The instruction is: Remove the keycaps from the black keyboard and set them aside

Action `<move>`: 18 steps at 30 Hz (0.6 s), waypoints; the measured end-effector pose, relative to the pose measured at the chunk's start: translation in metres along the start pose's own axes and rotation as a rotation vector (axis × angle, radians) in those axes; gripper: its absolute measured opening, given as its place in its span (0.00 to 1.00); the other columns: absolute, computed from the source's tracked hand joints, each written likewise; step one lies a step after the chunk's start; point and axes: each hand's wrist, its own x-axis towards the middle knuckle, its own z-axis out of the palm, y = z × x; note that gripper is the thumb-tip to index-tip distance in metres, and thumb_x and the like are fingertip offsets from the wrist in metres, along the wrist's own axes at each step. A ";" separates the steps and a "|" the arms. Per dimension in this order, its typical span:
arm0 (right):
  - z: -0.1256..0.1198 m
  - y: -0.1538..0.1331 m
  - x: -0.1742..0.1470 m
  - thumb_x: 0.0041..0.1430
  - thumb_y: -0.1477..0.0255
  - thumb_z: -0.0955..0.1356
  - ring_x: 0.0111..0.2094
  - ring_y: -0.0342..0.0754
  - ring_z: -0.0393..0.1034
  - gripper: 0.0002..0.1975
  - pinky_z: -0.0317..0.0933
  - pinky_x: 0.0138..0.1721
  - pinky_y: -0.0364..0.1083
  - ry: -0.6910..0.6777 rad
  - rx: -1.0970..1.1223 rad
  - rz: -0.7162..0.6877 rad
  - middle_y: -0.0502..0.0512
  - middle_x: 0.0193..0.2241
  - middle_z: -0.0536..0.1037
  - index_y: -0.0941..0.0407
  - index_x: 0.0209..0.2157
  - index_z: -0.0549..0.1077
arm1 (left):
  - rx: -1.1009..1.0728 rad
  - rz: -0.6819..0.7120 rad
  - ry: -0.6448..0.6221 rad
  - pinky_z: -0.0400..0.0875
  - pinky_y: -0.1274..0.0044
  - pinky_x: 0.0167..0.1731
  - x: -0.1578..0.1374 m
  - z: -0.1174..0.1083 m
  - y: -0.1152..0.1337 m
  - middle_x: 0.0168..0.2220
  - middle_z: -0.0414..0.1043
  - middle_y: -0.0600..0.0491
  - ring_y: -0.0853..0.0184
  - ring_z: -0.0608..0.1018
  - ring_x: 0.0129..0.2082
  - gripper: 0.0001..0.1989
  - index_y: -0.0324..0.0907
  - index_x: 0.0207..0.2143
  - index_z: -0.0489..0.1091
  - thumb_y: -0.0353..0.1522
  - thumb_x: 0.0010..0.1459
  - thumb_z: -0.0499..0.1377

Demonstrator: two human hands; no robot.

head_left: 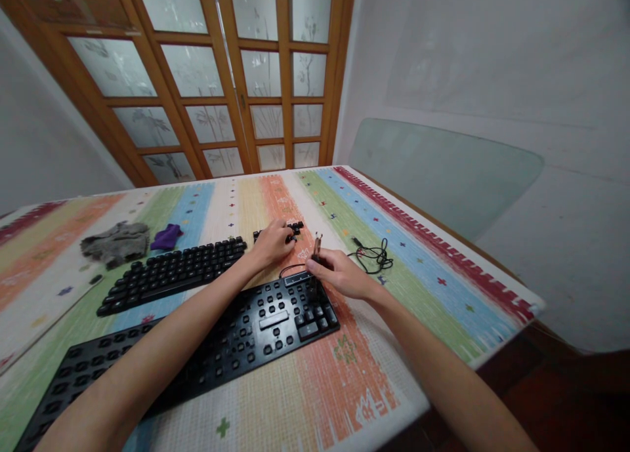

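Observation:
My left hand (pixel 273 245) reaches over the black keyboard with its fingers curled at a group of loose black keycaps (pixel 297 226). A small black keycap seems to sit at its fingertips, partly hidden. My right hand (pixel 339 273) is closed round a slim brownish tool (pixel 317 245), upright, with two small tips at its top and a dark lower end over the keyboard's right part. Under both arms lies the black keyboard (pixel 266 317), stripped of most keycaps; some remain at its near right corner. My left forearm hides part of it.
Behind it, black keycaps (pixel 182 268) stand in keyboard-like rows. A grey cloth (pixel 117 242) and a purple cloth (pixel 167 237) lie at the left. A coiled black cable (pixel 377 258) rests right of my hands. The striped tablecloth (pixel 418 294) reaches the table's right edge beside a wall.

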 end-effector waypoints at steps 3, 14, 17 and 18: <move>0.000 -0.001 -0.001 0.63 0.50 0.60 0.27 0.44 0.57 0.24 0.53 0.29 0.44 -0.001 -0.010 0.005 0.50 0.25 0.66 0.57 0.29 0.66 | -0.009 -0.001 0.005 0.67 0.73 0.36 0.001 -0.001 -0.001 0.34 0.67 0.48 0.61 0.71 0.38 0.08 0.39 0.31 0.76 0.31 0.58 0.56; -0.001 0.000 -0.001 0.63 0.51 0.61 0.26 0.43 0.56 0.23 0.52 0.29 0.44 0.001 -0.010 -0.007 0.49 0.24 0.64 0.58 0.29 0.67 | -0.016 0.003 0.004 0.68 0.72 0.37 0.002 0.002 -0.004 0.33 0.67 0.48 0.61 0.71 0.38 0.08 0.39 0.32 0.76 0.30 0.57 0.56; 0.000 0.001 -0.001 0.63 0.51 0.61 0.26 0.43 0.56 0.23 0.51 0.28 0.44 -0.004 -0.013 0.006 0.49 0.24 0.64 0.58 0.29 0.67 | -0.022 -0.001 -0.004 0.68 0.72 0.38 0.003 0.002 -0.005 0.33 0.67 0.48 0.60 0.71 0.38 0.09 0.39 0.33 0.76 0.30 0.57 0.56; 0.000 0.001 -0.001 0.63 0.50 0.61 0.26 0.43 0.56 0.24 0.51 0.29 0.44 -0.003 -0.012 0.009 0.49 0.24 0.64 0.58 0.29 0.67 | -0.023 -0.002 -0.007 0.68 0.72 0.39 0.003 0.002 -0.005 0.33 0.67 0.48 0.60 0.71 0.38 0.09 0.39 0.33 0.76 0.30 0.57 0.56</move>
